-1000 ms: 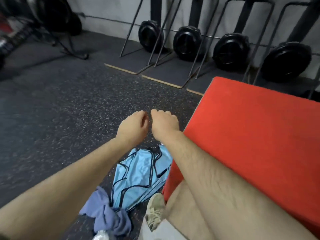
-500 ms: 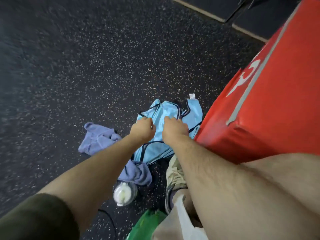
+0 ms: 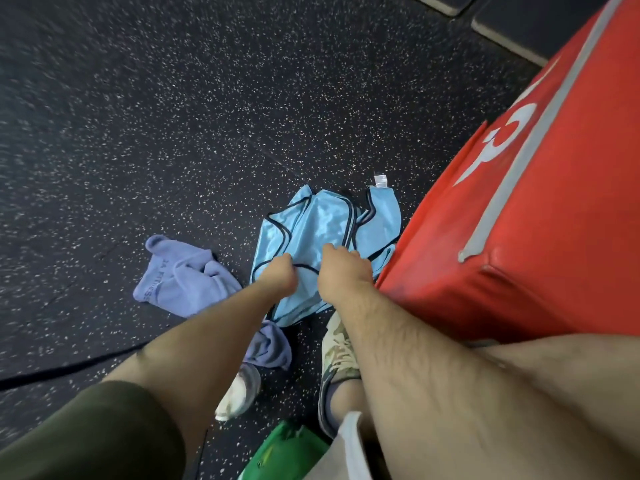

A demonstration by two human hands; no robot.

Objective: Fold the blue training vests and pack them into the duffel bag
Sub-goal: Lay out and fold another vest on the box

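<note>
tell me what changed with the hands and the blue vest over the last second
Both hands came down from mid-air onto the blue training vest; the left hand and right hand now grip its fabric. The vest stays crumpled on the floor beside the red padded box, purple cloth alongside.

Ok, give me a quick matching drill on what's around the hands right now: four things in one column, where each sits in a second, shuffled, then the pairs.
Things:
1. blue vest
2. lavender cloth
3. red padded box
4. green item

Places:
A. at the bottom edge of the view, near the shoe
B. crumpled on the speckled floor, mostly left of the vest
C. gripped by the left hand and the right hand
D. fills the right side of the view, white marking on its face

Pairs: 1-C, 2-B, 3-D, 4-A.
</note>
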